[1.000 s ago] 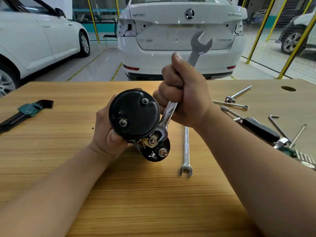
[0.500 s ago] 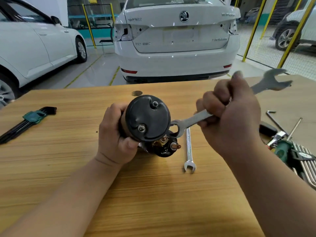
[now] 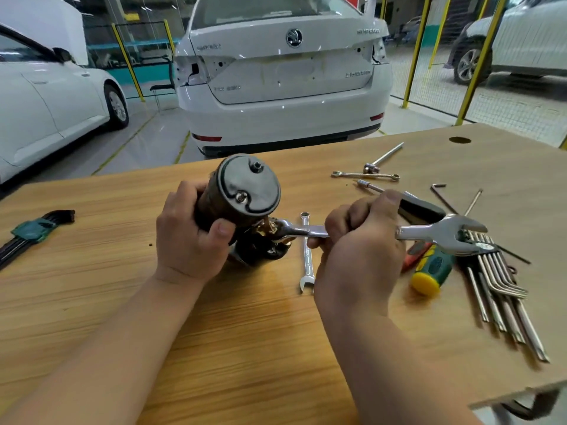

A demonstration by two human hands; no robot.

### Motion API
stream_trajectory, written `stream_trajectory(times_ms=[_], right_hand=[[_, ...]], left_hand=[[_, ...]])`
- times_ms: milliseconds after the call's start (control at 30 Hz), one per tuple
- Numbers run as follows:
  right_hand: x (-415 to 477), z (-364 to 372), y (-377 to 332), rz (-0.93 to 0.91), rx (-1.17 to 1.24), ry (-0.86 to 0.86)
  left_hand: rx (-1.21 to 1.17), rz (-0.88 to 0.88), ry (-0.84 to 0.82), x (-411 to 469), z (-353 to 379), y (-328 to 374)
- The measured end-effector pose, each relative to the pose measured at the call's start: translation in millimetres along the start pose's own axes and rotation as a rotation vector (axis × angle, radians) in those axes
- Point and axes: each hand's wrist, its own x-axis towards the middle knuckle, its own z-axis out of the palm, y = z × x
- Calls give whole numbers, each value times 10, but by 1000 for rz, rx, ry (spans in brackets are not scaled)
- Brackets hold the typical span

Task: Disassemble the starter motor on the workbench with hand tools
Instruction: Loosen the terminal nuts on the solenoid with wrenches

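The starter motor (image 3: 245, 194) is a dark cylinder with a black end cap facing me, tilted up off the wooden workbench (image 3: 245, 332). My left hand (image 3: 187, 237) grips its body from the left. Below the cylinder sits the black solenoid end with brass terminals. My right hand (image 3: 359, 250) grips the shaft of a chrome combination wrench (image 3: 429, 233). The wrench lies almost level, its ring end on a terminal nut under the cap and its open jaw pointing right.
A second wrench (image 3: 306, 256) lies on the bench between my hands. Right of it are a green-and-yellow screwdriver (image 3: 429, 268), a fan of long hex keys (image 3: 503, 296), loose socket bars (image 3: 368, 174) and a black handle. A green hex-key set (image 3: 30, 230) lies far left. White cars stand behind.
My right hand swung the wrench clockwise, from pointing up and away to nearly level and pointing right. The motor tilted, its end cap now facing more upward. My view shifted left.
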Motion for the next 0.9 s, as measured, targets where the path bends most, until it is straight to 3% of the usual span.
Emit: stream_trajectory(times_ms=[233, 433, 600, 733, 900], right_hand=[[-25, 5, 38, 91, 52, 112], [240, 52, -14, 109, -60, -28], [297, 106, 22, 133, -8, -96], [278, 125, -33, 52, -94, -198], [60, 57, 14, -6, -28, -64]], left_hand=[[12, -39, -9, -5, 15, 7], [11, -24, 9, -27, -10, -10], [0, -36, 5, 0, 7, -11], [10, -24, 15, -24, -11, -19], [15, -13, 36, -17, -1, 6]])
